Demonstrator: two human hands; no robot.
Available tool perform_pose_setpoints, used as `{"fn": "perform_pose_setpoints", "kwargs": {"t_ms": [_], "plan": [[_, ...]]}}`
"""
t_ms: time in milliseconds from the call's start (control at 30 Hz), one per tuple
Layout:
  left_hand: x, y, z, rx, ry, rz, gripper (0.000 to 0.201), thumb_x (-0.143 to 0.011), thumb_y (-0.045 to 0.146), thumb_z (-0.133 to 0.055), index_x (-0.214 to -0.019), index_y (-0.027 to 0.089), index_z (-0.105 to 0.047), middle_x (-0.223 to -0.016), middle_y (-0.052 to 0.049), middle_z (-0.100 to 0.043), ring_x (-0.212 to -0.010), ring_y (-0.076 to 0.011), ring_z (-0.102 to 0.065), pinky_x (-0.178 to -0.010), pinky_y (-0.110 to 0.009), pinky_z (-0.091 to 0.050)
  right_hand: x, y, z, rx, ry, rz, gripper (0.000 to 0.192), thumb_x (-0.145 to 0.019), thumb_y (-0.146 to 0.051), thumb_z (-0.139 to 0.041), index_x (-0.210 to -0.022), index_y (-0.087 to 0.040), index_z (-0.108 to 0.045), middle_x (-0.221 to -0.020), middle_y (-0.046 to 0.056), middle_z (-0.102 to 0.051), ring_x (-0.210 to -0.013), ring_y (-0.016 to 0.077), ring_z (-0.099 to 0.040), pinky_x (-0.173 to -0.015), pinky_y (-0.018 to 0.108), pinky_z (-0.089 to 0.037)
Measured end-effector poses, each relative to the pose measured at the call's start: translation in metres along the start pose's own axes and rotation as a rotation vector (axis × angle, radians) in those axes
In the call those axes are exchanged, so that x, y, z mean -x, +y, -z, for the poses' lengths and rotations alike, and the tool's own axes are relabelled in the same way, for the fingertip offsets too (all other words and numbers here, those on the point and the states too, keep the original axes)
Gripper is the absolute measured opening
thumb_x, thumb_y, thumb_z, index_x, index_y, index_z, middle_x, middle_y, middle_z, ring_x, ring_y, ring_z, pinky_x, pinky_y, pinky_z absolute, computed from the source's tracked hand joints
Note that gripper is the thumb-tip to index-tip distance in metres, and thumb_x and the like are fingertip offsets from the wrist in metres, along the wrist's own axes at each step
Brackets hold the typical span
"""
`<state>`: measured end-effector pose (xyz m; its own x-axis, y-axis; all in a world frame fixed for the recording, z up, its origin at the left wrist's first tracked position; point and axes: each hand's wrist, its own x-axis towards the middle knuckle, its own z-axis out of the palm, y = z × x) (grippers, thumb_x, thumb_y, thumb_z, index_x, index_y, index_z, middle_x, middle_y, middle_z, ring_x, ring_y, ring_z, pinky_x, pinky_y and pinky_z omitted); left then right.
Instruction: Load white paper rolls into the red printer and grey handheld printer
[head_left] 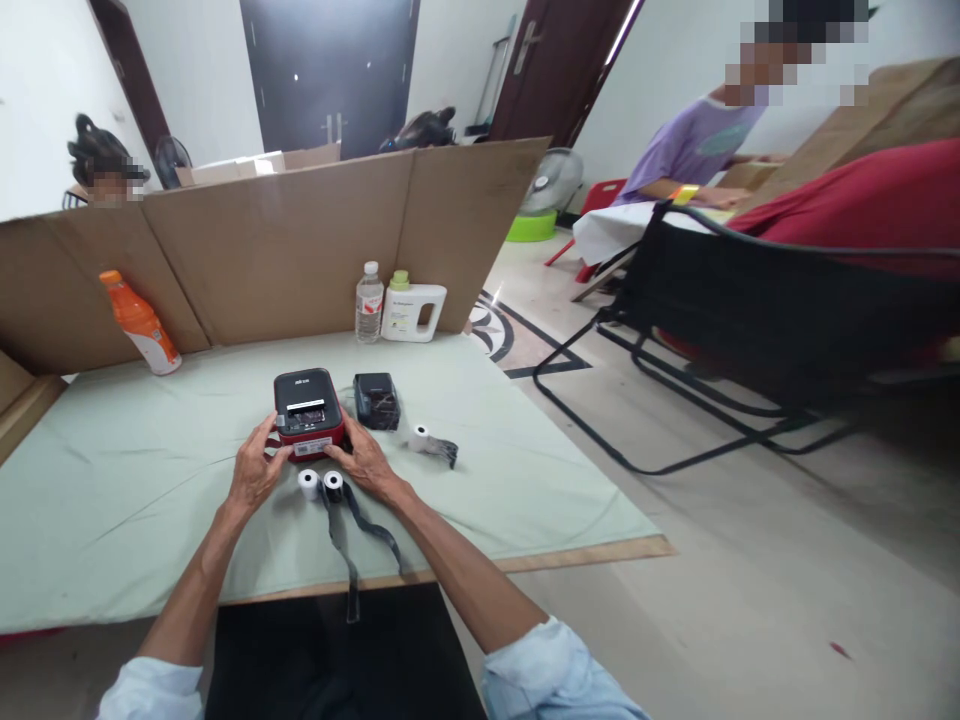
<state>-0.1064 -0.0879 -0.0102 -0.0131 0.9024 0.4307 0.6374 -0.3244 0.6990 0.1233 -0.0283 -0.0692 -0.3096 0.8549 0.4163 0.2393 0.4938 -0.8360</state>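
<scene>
Both hands clasp a red and black label printer [308,413] mid-bench [135,470]: left hand [255,470] at its 8 o'clock, right hand [365,462] at 4 o'clock, fingers closed on its sides. Two paper rolls [320,484] lie at its 6 o'clock. A water bottle [368,302] and white jug [412,311] stand at 12 o'clock; their contents cannot be told.

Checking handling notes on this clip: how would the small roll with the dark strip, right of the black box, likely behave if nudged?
The paper roll lies on its side, so it would probably roll on the green cloth. It looks small, likely light. Its dark tail lies loose and floppy, and may drag or unwind.
</scene>
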Motion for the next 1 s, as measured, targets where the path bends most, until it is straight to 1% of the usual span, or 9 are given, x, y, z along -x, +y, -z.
{"fn": "perform_pose_setpoints", "kwargs": {"t_ms": [167,300,433,533,633,767,1000], "plan": [[0.001,-0.002,0.002,-0.075,-0.013,-0.094,0.046,-0.095,0.032,-0.064,-0.140,0.022,-0.061,-0.123,-0.011,-0.071,-0.084,-0.0173,-0.073,-0.068,-0.030,-0.064,0.000,0.007,-0.003,-0.011,0.014,0.029,0.078,-0.094,-0.039,-0.068,-0.164,-0.025,-0.038,-0.151,0.014,-0.060,-0.138,0.0316,-0.057,-0.119,0.052,-0.044],[-0.002,-0.003,0.008,-0.177,-0.042,-0.153,0.043,-0.097,0.031,-0.063,-0.140,0.022,-0.060,-0.120,-0.009,-0.071,-0.085,-0.0178,-0.072,-0.070,-0.031,-0.065,0.000,0.009,-0.004,-0.017,0.021,0.039,0.078,-0.094,-0.039,-0.069,-0.164,-0.025,-0.037,-0.151,0.014,-0.060,-0.139,0.0314,-0.057,-0.119,0.051,-0.044],[-0.010,-0.003,0.017,-0.303,-0.086,-0.239,0.041,-0.096,0.032,-0.066,-0.136,0.022,-0.059,-0.124,-0.009,-0.070,-0.090,-0.0198,-0.073,-0.080,-0.036,-0.065,0.000,0.009,-0.005,-0.027,0.038,0.042,0.077,-0.094,-0.037,-0.068,-0.164,-0.025,-0.038,-0.148,0.014,-0.062,-0.138,0.0310,-0.057,-0.119,0.051,-0.044],[-0.015,-0.002,0.022,-0.343,-0.107,-0.280,0.040,-0.095,0.033,-0.068,-0.133,0.022,-0.059,-0.124,-0.009,-0.070,-0.094,-0.0213,-0.073,-0.083,-0.037,-0.065,0.000,0.009,-0.005,-0.042,0.035,0.042,0.076,-0.095,-0.036,-0.068,-0.164,-0.025,-0.039,-0.148,0.014,-0.062,-0.138,0.0303,-0.058,-0.120,0.050,-0.044],[-0.015,0.000,0.020,-0.357,-0.105,-0.279,0.040,-0.096,0.033,-0.068,-0.133,0.022,-0.058,-0.126,-0.010,-0.069,-0.093,-0.0211,-0.073,-0.082,-0.037,-0.065,0.000,0.007,-0.004,-0.046,0.038,0.042,0.075,-0.095,-0.036,-0.068,-0.164,-0.025,-0.039,-0.150,0.014,-0.060,-0.139,0.0302,-0.057,-0.120,0.050,-0.043],[-0.013,0.000,0.015,-0.370,-0.066,-0.269,0.042,-0.095,0.033,-0.069,-0.133,0.021,-0.057,-0.127,-0.011,-0.068,-0.096,-0.0224,-0.073,-0.080,-0.037,-0.065,0.000,0.005,-0.002,-0.033,0.038,0.046,0.076,-0.095,-0.037,-0.067,-0.164,-0.026,-0.038,-0.151,0.014,-0.060,-0.140,0.0300,-0.057,-0.121,0.050,-0.044],[-0.013,-0.002,0.012,-0.367,-0.037,-0.271,0.037,-0.095,0.033,-0.068,-0.130,0.023,-0.058,-0.128,-0.011,-0.066,-0.098,-0.0224,-0.073,-0.080,-0.037,-0.066,0.000,0.011,-0.004,-0.008,0.036,0.061,0.076,-0.097,-0.039,-0.066,-0.165,-0.024,-0.037,-0.150,0.015,-0.061,-0.139,0.0305,-0.057,-0.120,0.051,-0.044]]}}
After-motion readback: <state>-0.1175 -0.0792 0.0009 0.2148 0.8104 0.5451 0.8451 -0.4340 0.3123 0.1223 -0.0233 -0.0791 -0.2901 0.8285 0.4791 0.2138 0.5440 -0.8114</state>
